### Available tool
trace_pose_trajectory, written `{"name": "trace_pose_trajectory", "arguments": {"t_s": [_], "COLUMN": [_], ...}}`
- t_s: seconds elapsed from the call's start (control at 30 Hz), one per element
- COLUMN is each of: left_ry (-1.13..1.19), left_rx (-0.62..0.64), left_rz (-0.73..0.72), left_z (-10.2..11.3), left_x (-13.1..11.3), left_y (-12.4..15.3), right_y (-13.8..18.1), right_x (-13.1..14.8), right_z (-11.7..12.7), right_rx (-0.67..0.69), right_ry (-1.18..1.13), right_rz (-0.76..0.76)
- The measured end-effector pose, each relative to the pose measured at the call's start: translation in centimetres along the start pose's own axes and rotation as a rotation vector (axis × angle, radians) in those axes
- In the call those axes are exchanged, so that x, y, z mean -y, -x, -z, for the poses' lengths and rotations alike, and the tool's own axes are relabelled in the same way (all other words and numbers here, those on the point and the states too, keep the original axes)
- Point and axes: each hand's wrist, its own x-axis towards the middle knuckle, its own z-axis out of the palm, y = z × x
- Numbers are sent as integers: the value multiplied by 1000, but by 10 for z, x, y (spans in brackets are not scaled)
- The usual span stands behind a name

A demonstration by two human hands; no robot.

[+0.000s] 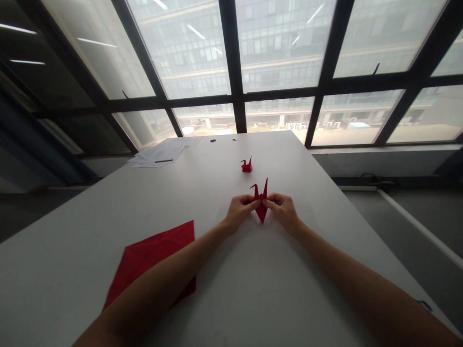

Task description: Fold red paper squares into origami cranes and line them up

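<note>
Between my two hands is a red origami crane (261, 210), its thin neck and tail pointing up and a wing tip hanging down. My left hand (239, 210) pinches its left side between thumb and fingers. On the opposite side my right hand (284, 210) grips it the same way, with the thumb on the front. Just beyond stands a second red origami crane (246, 167), apart from both hands. Red paper (155, 253) lies on the table at the left, partly covered by my left forearm.
The white table (108, 207) stretches away to large windows. White sheets (162, 152) with a dark pen-like stick (164, 161) lie at the far left. A dark round hole (213, 140) shows near the far edge. The table's right edge drops to the floor.
</note>
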Motion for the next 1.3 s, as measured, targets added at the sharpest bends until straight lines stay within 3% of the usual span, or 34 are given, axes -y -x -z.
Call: {"name": "trace_pose_trajectory", "arguments": {"t_s": [0.43, 0.9, 1.3], "left_ry": [-54, -87, -140], "left_rx": [5, 6, 97], "left_rz": [-60, -31, -19], "left_z": [0, 1, -1], "left_x": [-5, -4, -5], "left_y": [1, 0, 0], "right_y": [1, 1, 0], "right_x": [2, 3, 4], "right_z": [0, 0, 1], "right_rx": [-16, -17, -58], "right_ry": [-20, -43, -32], "right_rz": [-30, -39, -41]}}
